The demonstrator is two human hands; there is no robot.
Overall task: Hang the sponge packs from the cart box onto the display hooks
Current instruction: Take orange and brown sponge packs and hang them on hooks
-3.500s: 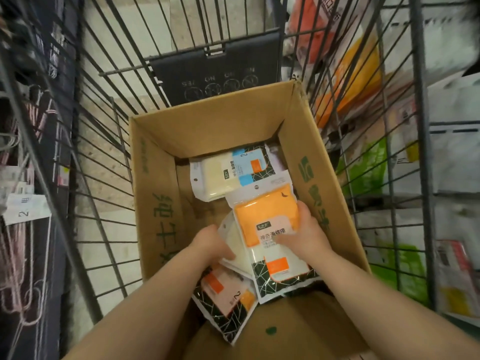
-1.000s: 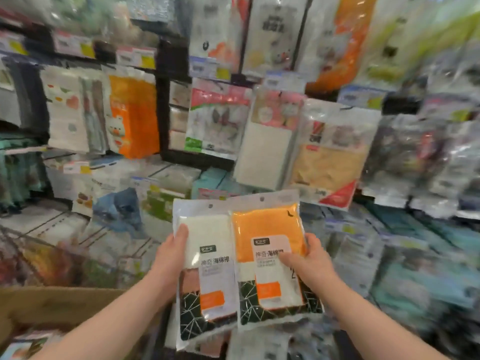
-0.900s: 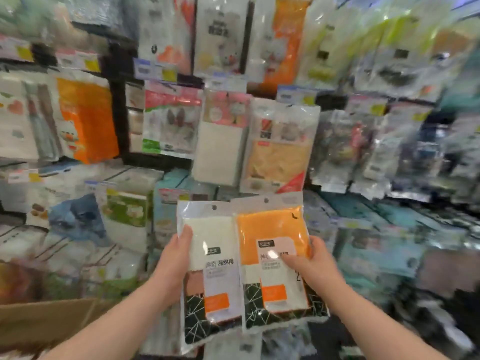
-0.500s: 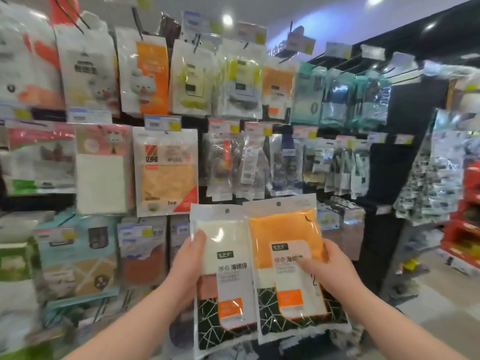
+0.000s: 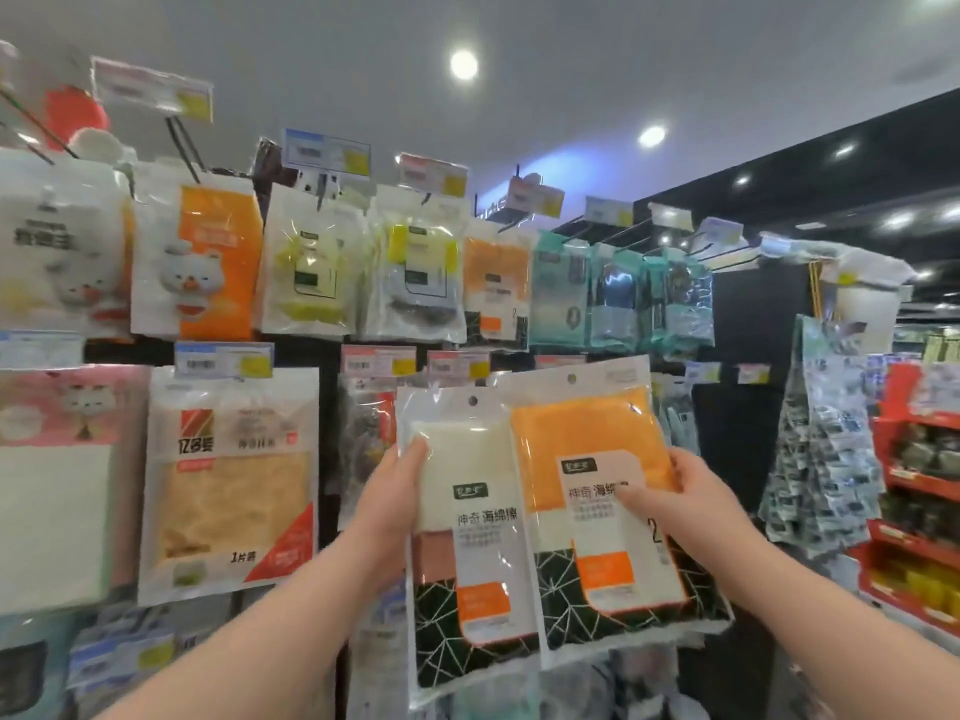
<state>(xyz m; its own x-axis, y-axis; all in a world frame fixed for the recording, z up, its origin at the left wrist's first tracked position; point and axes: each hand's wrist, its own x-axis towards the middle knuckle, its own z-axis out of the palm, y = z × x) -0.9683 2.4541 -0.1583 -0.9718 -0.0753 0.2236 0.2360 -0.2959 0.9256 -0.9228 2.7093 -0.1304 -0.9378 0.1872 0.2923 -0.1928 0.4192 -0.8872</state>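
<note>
Packs: 2, both in hand, held upright side by side in front of the display (image 5: 228, 475), neither on a hook. Left hand (image 5: 389, 506) grips white pack (image 5: 467, 511) at its left edge, thumb curled over the front. Right hand (image 5: 670, 506) grips orange pack (image 5: 587, 444) at its right edge, thumb across the label. Orange pack overlaps white pack's right edge. Hang holes (image 5: 472, 401): 1 per pack, at top.

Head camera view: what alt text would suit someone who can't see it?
The left hand grips a white sponge pack and the right hand an orange sponge pack, side by side, before display hooks hung with packaged goods.
</note>
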